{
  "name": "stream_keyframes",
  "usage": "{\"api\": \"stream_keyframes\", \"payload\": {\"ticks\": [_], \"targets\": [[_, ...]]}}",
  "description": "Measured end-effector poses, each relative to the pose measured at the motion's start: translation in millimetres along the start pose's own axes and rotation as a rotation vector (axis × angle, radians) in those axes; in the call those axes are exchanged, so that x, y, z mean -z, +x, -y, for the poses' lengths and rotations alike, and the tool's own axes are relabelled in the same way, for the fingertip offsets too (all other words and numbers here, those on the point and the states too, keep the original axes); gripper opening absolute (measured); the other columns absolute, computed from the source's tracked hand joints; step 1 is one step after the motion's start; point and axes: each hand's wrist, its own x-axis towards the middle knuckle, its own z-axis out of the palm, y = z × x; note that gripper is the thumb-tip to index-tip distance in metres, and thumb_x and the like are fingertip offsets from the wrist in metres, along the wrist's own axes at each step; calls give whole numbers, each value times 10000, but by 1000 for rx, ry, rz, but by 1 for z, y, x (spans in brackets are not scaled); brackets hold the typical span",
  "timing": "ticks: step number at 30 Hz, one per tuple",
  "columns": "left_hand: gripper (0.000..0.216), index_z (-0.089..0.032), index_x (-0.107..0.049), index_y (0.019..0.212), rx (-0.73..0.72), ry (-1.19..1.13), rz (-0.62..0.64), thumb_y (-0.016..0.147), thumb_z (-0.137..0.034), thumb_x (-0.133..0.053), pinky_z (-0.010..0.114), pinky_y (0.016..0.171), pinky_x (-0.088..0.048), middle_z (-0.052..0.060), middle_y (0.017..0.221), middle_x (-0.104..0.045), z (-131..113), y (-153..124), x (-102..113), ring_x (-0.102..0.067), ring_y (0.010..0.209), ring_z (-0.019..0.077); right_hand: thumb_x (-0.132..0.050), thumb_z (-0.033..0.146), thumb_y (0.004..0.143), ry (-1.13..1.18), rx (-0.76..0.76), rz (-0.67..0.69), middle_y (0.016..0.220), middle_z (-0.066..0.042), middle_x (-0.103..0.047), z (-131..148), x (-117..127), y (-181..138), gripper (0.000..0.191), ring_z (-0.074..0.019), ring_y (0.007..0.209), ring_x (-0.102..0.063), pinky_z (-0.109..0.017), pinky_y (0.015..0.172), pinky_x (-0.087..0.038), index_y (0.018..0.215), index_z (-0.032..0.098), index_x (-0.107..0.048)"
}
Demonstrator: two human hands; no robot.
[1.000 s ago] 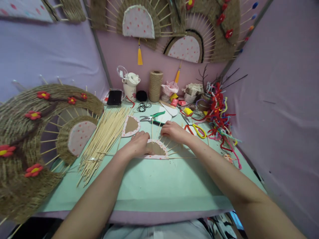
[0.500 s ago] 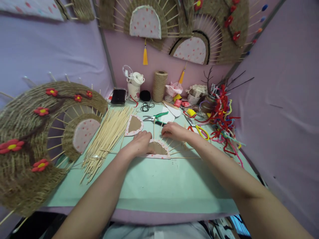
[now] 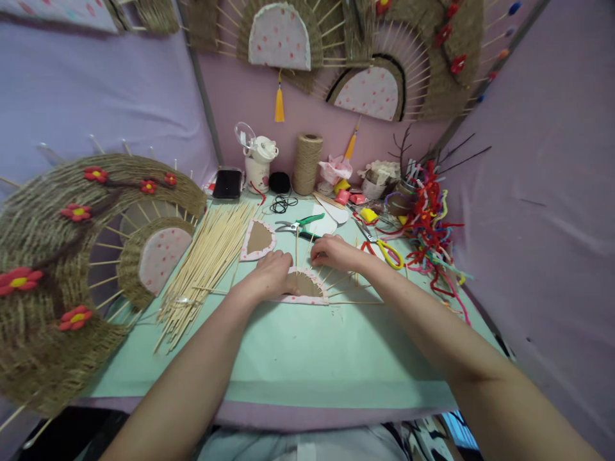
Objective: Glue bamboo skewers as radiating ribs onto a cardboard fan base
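A half-round cardboard piece (image 3: 312,286) with a pink-dotted cloth edge lies flat on the table, thin wooden sticks fanning out from its curved side. Its left part is under my left hand (image 3: 273,274), which is closed on it with the thumb over the cardboard. Just beyond the curved edge, my right hand (image 3: 336,252) has its fingers pinched together at a thin wooden stick (image 3: 309,253); the fingertips partly hide the grip. A second cloth-edged cardboard piece (image 3: 260,239) rests behind my left hand. Green-handled pruning shears (image 3: 300,225) lie behind my right hand.
A pile of wooden sticks (image 3: 206,269) is on the left, beside a large twine-covered fan (image 3: 43,224). Yellow-handled scissors (image 3: 389,253) and tangled pipe cleaners (image 3: 432,224) are at right. A twine spool (image 3: 307,165) and a white jug (image 3: 259,168) stand at the back.
The view has shifted very slightly. Both hands stay in nearly the same place on and beside the half-round piece.
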Motion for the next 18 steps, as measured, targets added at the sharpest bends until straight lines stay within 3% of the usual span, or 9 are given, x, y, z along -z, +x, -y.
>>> {"api": "stream_keyframes", "payload": {"ticks": [18], "targets": [[500,-183,-560,1026,10,-3,10,657,-482,-717,406,891,-439,117,1077,-568,-1,0,1,-515,1074,322,-721,221,778,6,-24,20,851,-16,-729,0,-2,6,17,-172,856,-601,-253,728,-373,768,218,-734]]}}
